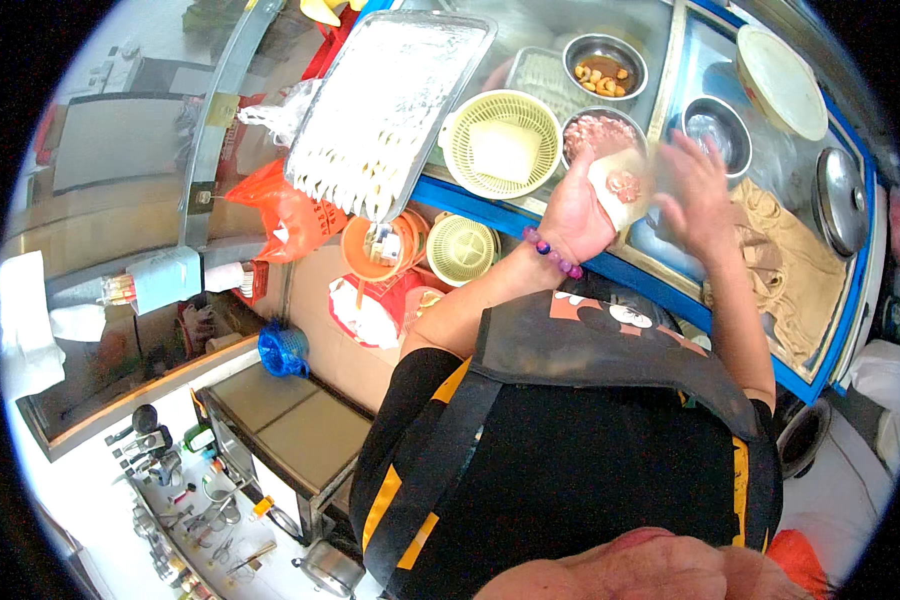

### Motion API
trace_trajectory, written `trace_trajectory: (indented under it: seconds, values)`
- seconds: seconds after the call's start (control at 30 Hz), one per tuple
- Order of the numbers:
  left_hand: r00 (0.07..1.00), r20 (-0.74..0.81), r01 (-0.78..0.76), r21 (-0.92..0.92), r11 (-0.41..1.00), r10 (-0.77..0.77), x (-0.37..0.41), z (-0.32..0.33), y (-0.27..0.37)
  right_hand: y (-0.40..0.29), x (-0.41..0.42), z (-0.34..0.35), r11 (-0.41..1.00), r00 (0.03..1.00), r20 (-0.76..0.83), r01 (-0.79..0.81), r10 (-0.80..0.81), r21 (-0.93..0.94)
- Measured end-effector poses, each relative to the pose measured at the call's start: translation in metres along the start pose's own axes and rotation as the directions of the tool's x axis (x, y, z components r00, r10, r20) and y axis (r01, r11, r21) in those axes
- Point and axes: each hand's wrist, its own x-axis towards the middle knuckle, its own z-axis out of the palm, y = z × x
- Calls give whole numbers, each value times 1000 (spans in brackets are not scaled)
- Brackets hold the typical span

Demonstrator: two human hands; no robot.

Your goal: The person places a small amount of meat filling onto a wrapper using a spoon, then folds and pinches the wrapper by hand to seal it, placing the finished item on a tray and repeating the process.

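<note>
My left hand (570,199), with a beaded bracelet at its wrist, holds a dumpling wrapper (616,214) on its fingers. A dab of minced meat (625,187) sits on the wrapper. Just beyond is a metal bowl of meat filling (598,135), partly covered by the hand and wrapper. My right hand (694,191), blurred, is raised to the right of the wrapper with fingers apart and nothing seen in it. Behind its fingertips stands a small metal bowl (733,135). A yellow-green plastic basket (456,150) holds a stack of pale wrappers (504,150).
A metal tray (412,67) with rows of dumplings (352,176) overhangs the blue-edged glass counter (510,214). Another metal bowl (640,64) holds brown liquid and pale pieces. A tan cloth (802,277), a pot lid (841,201) and a large pale bowl (784,82) lie at right.
</note>
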Motion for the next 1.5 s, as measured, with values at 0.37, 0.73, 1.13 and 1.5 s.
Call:
trace_trajectory:
  seconds: [0.37, 0.73, 1.13, 1.5]
  values:
    - [998, 45, 52, -98, 994, -48, -7, -30, 4, -45, -9, -2, 920, 944, 39, 311, -329, 240]
    - [997, 26, -68, -43, 997, 69, -19, 10, 11, -45, -16, -10, 991, 977, -186, 117, -103, 68]
    - [961, 277, -21, 5, 1000, 19, -39, 10, 5, -68, 1, -8, 932, 950, -299, 183, -87, 312]
    - [975, 219, -115, 342, 933, 40, -42, -3, -5, -74, 7, 6, 892, 893, -389, -29, 226, 451]
